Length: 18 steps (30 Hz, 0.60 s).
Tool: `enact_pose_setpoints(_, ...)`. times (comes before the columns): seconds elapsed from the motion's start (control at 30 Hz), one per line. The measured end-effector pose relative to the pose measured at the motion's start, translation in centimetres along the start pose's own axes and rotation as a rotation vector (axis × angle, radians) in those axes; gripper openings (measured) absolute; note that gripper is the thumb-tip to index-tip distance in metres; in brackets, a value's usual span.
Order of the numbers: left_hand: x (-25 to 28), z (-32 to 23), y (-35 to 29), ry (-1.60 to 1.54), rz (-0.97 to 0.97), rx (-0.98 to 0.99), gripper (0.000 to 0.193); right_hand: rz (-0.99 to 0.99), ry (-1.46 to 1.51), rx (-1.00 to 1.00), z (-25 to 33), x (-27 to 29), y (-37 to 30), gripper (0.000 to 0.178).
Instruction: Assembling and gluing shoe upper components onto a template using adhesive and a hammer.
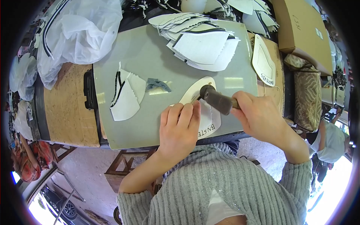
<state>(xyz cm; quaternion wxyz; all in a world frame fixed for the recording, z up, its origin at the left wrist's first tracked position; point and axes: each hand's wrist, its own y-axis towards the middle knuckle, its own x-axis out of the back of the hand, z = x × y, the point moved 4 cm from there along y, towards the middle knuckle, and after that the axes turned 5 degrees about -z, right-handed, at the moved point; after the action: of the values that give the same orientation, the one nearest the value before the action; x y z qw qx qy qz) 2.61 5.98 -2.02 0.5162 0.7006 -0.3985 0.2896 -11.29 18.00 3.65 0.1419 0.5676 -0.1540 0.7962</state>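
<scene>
A: Where to find the hammer (219, 101)?

B: Above the upper part of a cream-edged template (214, 122), perhaps touching, hard to tell from here; handle held fast in the curled right hand (262, 114)

A: And the left hand (178, 129)?

B: Laid back-up over the template's left side, fingers bent; impossible to make out whether pinching or merely pressing

A: How to handle both?

B: Hammer probably head-heavy and hard, best taken by the handle; template seemingly light, thin, fairly stiff, likely to slide, so best pinned near the edge, clear of the hammer's face

A: And around them?

B: On the glossy grey surface (138, 50), a dark scrap (158, 85), two white pieces (125, 103) at left, a fanned stack (202, 47) at the far side; off the right edge, a second template (263, 62), a cardboard box (307, 35) and a patterned bag (307, 97)

A: Farther out?

B: Translucent plastic bag (88, 32) at far left, wooden stool (116, 171) below, pale floor (84, 168), car (67, 206) at lower left, person in white (332, 144) at right
</scene>
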Motion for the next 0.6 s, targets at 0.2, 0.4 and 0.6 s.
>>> enact_pose_setpoints(0.2, 0.1, 0.0, 0.0, 0.0, 0.013, 0.02, 0.034, 0.08, 0.013, -0.031, 0.4, -0.3, 0.0, 0.028)
enact_pose_setpoints(0.4, 0.7, 1.0, -0.5, -0.221, -0.023, 0.208, 0.03, 0.088, -0.012, -0.054, -0.2, -0.9, 0.0, 0.029)
enact_pose_setpoints(0.6, 0.7, 0.1, -0.8, -0.028, -0.041, 0.066, 0.035, 0.03, 0.068, -0.075, 1.0, 0.2, -0.1, 0.029)
